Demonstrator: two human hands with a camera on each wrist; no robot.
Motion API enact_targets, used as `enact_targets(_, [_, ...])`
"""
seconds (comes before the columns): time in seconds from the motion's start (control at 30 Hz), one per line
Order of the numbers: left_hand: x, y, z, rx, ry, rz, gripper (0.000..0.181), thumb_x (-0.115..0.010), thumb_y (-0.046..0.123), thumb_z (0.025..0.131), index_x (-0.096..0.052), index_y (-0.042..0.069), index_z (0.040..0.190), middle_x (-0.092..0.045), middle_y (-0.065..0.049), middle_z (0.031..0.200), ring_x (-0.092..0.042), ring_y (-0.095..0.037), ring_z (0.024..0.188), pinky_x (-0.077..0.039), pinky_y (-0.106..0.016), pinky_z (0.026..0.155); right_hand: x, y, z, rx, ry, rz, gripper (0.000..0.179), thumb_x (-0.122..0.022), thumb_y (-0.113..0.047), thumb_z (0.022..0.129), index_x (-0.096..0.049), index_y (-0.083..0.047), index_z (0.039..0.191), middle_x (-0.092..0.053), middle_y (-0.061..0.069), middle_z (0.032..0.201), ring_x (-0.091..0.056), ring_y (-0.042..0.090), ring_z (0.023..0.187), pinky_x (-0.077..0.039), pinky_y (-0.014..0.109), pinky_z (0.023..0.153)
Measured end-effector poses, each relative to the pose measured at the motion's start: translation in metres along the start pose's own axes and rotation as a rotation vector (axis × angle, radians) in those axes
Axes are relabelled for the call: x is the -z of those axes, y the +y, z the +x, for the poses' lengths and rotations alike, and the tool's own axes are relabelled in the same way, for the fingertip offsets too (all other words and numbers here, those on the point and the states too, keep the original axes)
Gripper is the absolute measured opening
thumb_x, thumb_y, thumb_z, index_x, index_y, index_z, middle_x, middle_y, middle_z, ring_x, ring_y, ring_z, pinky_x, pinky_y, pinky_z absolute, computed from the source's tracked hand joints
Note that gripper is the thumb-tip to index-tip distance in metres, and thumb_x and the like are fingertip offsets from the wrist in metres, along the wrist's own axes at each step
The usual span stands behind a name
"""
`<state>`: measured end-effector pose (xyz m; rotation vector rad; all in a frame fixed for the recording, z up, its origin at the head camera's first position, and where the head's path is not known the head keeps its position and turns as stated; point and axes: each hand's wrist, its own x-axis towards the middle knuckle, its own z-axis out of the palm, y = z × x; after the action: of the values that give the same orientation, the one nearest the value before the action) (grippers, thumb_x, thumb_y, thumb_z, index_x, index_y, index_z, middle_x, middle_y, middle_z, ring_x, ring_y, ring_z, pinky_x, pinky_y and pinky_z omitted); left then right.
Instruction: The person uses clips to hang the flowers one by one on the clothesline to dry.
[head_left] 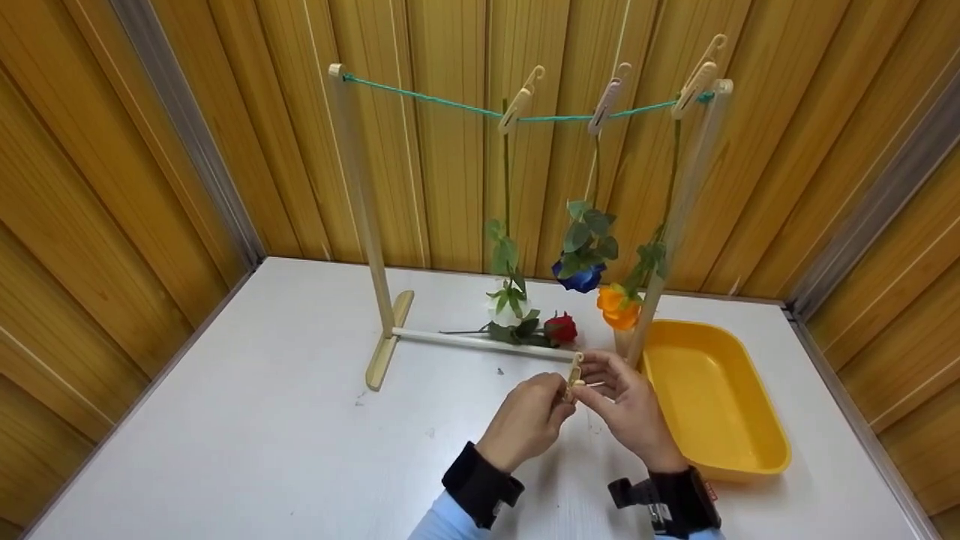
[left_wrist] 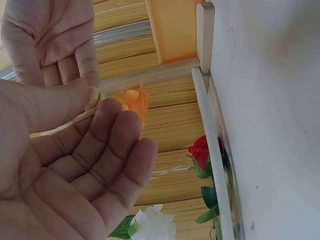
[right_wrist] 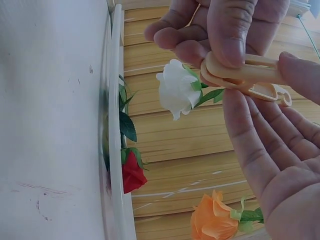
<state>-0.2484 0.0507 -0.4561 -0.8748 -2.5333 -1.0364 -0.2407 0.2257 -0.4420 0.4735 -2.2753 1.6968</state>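
A cream plastic clothespin (right_wrist: 245, 72) with a hooked end is held between both hands, low in front of the drying rack. My left hand (head_left: 525, 420) pinches one end of it with the thumb. From the other side, my right hand (head_left: 630, 412) holds it between thumb and fingers. In the left wrist view, the fingers mostly hide the clothespin. Behind the hands a red rose (head_left: 560, 328) lies on the table at the rack's bottom bar (head_left: 480, 343). A white rose (right_wrist: 177, 90), a blue rose (head_left: 579, 276) and an orange rose (head_left: 619, 306) hang upside down.
A teal line (head_left: 424, 96) runs between the rack's wooden posts, with a clothespin (head_left: 516, 111), a pinkish one (head_left: 604, 106) and another (head_left: 695, 90) gripping the stems. At right on the white table (head_left: 225, 420) sits a yellow tray (head_left: 780, 457). Wood-patterned walls surround it.
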Motion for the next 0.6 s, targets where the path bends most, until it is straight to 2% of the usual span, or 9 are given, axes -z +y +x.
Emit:
enact_targets(0.23, [0.0, 0.001, 0.002, 0.006, 0.01, 0.013, 0.011, -0.072, 0.008, 0.094, -0.063, 0.009, 0.088, -0.057, 0.004, 0.078, -0.049, -0.004, 0.068, -0.041, -0.016, 0.061, 0.002, 0.002, 0.001, 0.005, -0.01, 0.019, 0.045, -0.077, 0.01, 0.085, -0.062, 0.006, 0.128, -0.07, 0.016, 0.111, -0.069, 0.013, 0.095, -0.057, 0.019, 0.083])
enact_targets(0.33, [-0.001, -0.001, 0.003, 0.017, -0.003, 0.0, 0.007, -0.072, 0.009, 0.095, -0.066, 0.009, 0.091, -0.061, 0.002, 0.08, -0.054, -0.004, 0.07, -0.043, -0.015, 0.062, 0.003, 0.001, 0.002, 0.014, -0.008, 0.013, 0.045, -0.078, 0.01, 0.085, -0.062, 0.007, 0.127, -0.07, 0.016, 0.109, -0.068, 0.012, 0.094, -0.056, 0.018, 0.082])
enact_targets(0.47, [0.002, -0.009, 0.001, 0.033, -0.008, 0.012, 0.007, -0.073, 0.008, 0.093, -0.069, 0.005, 0.099, -0.068, -0.003, 0.088, -0.063, -0.009, 0.077, -0.05, -0.019, 0.069, 0.003, 0.0, 0.001, 0.012, -0.002, 0.012, 0.045, -0.078, 0.01, 0.085, -0.063, 0.008, 0.126, -0.069, 0.015, 0.105, -0.068, 0.011, 0.091, -0.056, 0.018, 0.081])
enact_targets(0.6, [0.008, -0.021, 0.002, 0.049, 0.005, 0.079, 0.011, -0.073, 0.007, 0.091, -0.07, 0.003, 0.101, -0.069, -0.008, 0.092, -0.065, -0.018, 0.083, -0.053, -0.027, 0.074, 0.006, 0.001, 0.001, -0.009, 0.015, 0.007, 0.043, -0.079, 0.01, 0.084, -0.064, 0.007, 0.125, -0.07, 0.014, 0.103, -0.068, 0.012, 0.089, -0.057, 0.019, 0.081])
